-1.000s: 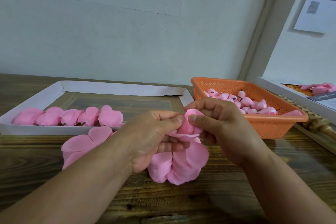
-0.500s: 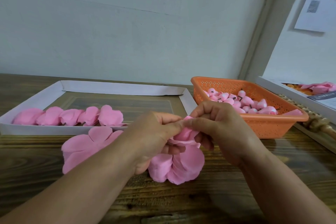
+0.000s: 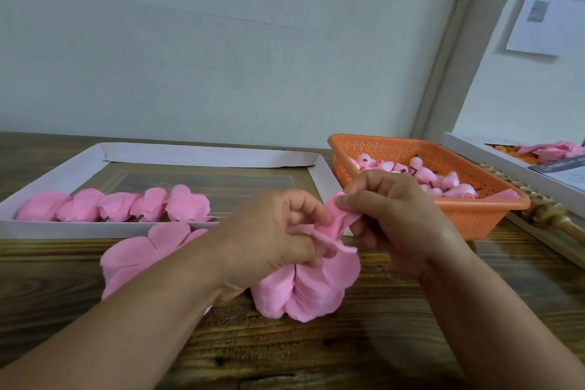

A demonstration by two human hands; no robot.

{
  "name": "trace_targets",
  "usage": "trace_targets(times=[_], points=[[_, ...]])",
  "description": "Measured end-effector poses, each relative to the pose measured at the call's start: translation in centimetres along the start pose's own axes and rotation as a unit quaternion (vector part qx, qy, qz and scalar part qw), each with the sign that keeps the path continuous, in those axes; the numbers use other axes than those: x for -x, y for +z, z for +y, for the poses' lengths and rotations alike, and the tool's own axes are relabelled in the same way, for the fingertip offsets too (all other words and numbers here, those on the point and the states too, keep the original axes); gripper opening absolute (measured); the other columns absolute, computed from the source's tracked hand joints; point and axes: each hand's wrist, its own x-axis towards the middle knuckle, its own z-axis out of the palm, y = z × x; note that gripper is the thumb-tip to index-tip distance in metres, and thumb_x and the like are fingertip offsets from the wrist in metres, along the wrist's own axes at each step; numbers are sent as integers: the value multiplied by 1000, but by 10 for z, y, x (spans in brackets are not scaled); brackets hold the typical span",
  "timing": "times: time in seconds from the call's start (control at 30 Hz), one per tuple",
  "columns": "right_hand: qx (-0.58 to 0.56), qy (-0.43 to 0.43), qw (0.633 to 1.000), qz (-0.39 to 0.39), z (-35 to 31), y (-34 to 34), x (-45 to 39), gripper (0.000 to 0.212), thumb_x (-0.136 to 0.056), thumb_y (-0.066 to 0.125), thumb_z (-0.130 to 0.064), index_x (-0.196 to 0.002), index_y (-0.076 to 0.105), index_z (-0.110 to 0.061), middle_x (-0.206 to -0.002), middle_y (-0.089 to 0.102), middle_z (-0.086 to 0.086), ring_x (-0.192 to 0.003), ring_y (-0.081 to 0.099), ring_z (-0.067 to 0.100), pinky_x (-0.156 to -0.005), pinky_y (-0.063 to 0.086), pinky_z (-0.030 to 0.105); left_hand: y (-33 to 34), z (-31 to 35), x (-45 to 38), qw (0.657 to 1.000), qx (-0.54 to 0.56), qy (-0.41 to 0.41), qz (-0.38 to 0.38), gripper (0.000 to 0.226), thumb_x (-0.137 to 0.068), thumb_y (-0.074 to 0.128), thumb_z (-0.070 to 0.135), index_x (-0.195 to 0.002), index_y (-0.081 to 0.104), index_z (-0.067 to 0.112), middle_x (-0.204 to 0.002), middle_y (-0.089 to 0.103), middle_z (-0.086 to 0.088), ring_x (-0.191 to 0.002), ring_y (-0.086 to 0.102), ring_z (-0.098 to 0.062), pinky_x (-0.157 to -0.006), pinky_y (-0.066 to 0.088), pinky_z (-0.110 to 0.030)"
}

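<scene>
While our left hand (image 3: 278, 241) and right hand (image 3: 392, 218) meet just left of the orange basket (image 3: 474, 215), we hold a pink petal flower (image 3: 310, 288) between them, low over the bench (image 3: 316, 351). Our left hand grips the gathered middle of the flower with curled fingers, and the large lower petals spread down from that grip to the bench. Our right hand pinches a smaller upper petal (image 3: 332, 222) between thumb and forefinger, the other fingers curled beneath. Pink buds (image 3: 424, 174) lie heaped inside the basket. Farther left of the basket sits a white tray (image 3: 205, 155) with a row of pink flowers (image 3: 120, 204) along its near side. A loose pink petal sheet (image 3: 142, 253) lies on the bench left of the basket, partly under our left forearm.
</scene>
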Motion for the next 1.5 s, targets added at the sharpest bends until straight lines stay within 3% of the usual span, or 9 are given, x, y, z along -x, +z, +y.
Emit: trace_targets(times=[0.17,0.4,0.5,0.73,0.87,1.0,1.1,1.3,1.5], points=[[9,-15,1000,-17,2,2,0,21,-80,61,1,-62,55,-6,-42,50,7,-31,36,14,-33,27,16,2,0,0,999,2,12,46,5,-88,60,0,-84,62,2,-82,71,-20,-70,71,-19,-63,57,-27],[23,-18,998,-62,2,0,1,14,-79,64,1,-68,55,-1,-43,52,8,-32,38,14,-33,28,16,2,-1,-1,998,8,-7,65,15,-92,55,7,-78,57,9,-65,69,-8,-59,68,-21,-52,54,-23],[25,-22,997,-74,2,3,3,14,-69,66,-11,-70,55,-1,-44,53,9,-34,39,15,-34,28,17,4,-2,-1,996,8,-9,88,12,-91,57,10,-80,52,9,-61,68,-8,-54,66,-20,-48,52,-24],[85,-49,993,-68,-3,9,9,28,-67,74,-30,-67,58,-7,-50,60,9,-39,45,17,-37,33,22,6,0,0,990,-9,-25,136,19,-89,62,20,-83,47,10,-66,70,-14,-53,65,-21,-48,51,-26],[126,-52,990,-46,-2,12,9,17,-82,66,-11,-71,57,-2,-45,58,5,-34,44,13,-36,33,21,8,0,-1,985,-38,-39,163,17,-91,60,25,-90,46,14,-68,71,-17,-55,67,-23,-51,53,-29],[128,-44,991,-18,-1,12,8,18,-86,59,-5,-68,57,-2,-43,56,5,-33,42,14,-34,32,20,11,-5,-3,980,-47,-24,194,9,-98,50,13,-92,47,19,-64,71,-13,-58,70,-24,-59,58,-35],[110,-32,993,5,0,12,6,17,-86,57,-3,-69,56,0,-42,54,6,-32,40,15,-33,31,21,12,-6,-2,982,-50,-2,182,18,-95,47,2,-90,54,17,-65,71,-11,-61,71,-23,-65,60,-37],[47,-10,999,24,-1,9,4,18,-86,56,-2,-69,54,2,-40,50,6,-31,34,16,-34,25,19,12,-5,-1,993,-22,19,115,23,-91,58,5,-98,68,24,-79,75,-2,-64,67,-10,-63,55,-22],[50,-10,999,11,0,12,5,17,-84,58,-1,-67,56,1,-41,51,6,-30,35,14,-32,25,18,11,-4,1,996,52,-49,58,20,-93,56,8,-101,71,17,-76,72,-4,-60,60,-11,-50,48,-18]])
